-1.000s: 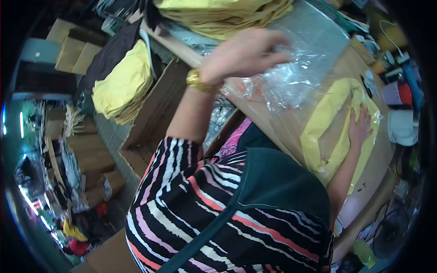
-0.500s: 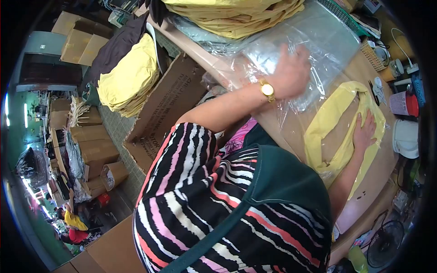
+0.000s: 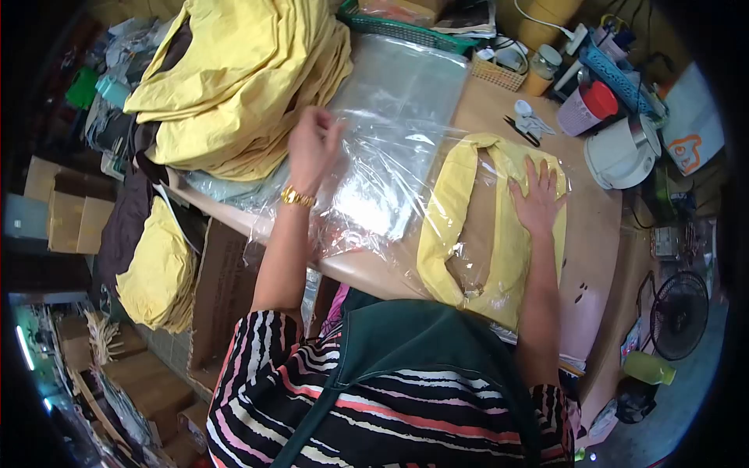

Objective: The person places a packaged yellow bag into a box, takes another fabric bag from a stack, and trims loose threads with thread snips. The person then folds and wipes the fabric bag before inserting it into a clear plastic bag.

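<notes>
My right hand [image 3: 538, 201] lies flat, fingers spread, on a folded yellow fabric piece [image 3: 449, 210] that forms an open loop on the table. Clear film covers that fabric, and creases in this clear plastic bag [image 3: 351, 183] run from it across to my left hand. My left hand [image 3: 314, 144], with a gold watch on its wrist, is raised beside a large yellow fabric pile [image 3: 226, 93]. Its fingers are curled in at the film; their grip is partly hidden. Under the film lies a stack of flat clear plastic bags [image 3: 406, 86].
Behind the fabric are black snips [image 3: 521, 131], a wicker basket [image 3: 499, 75], a pink cup [image 3: 587, 108] and a white container [image 3: 622, 152]. More yellow fabric [image 3: 158, 269] hangs by a cardboard box [image 3: 222, 288] on the left. A black fan [image 3: 679, 312] stands at right.
My left hand has moved left, away from the middle of the film to beside the yellow pile. My right hand stays flat on the folded fabric. The view has turned.
</notes>
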`<state>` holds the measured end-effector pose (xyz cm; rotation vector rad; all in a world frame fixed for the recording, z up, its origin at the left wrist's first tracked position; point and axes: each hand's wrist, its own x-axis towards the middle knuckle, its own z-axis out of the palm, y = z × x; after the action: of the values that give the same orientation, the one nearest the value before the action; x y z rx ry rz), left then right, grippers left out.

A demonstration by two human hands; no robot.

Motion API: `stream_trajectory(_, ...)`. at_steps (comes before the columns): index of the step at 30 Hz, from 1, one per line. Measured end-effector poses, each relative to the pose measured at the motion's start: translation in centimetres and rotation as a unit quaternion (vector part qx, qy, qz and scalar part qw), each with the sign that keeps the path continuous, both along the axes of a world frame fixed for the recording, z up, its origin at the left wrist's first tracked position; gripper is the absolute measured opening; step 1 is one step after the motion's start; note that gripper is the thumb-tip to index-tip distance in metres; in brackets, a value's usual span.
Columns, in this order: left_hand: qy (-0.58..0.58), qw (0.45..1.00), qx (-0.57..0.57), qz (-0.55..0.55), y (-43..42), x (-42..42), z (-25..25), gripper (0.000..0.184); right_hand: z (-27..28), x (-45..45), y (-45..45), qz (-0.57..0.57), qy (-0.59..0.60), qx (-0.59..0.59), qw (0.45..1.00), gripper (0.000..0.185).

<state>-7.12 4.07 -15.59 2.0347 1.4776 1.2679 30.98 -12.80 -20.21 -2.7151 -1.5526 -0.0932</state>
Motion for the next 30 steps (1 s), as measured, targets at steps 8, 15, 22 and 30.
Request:
stream_trajectory(8,0.297,0.877,-0.239,-0.291,-9.3,-1.5,2.0,0.049,-0.3,0.1,0.6,-0.013,0.005,0.014,1.000,0.068)
stream_trajectory(15,-0.342,0.820,-0.404,-0.219,-8.6,-7.9,-1.8,0.012,-0.5,0.4,0.7,-0.030,0.028,0.040,0.998,0.067)
stream_trajectory(22,0.140,0.959,0.097,-0.226,-11.4,-0.5,10.1,0.041,3.9,1.5,2.2,-0.024,0.169,-0.032,0.985,0.066)
stream_trajectory(30,0.379,0.917,-0.012,-0.125,-6.1,8.5,-2.5,0.061,0.7,-3.8,3.0,0.070,0.052,0.106,0.991,0.060)
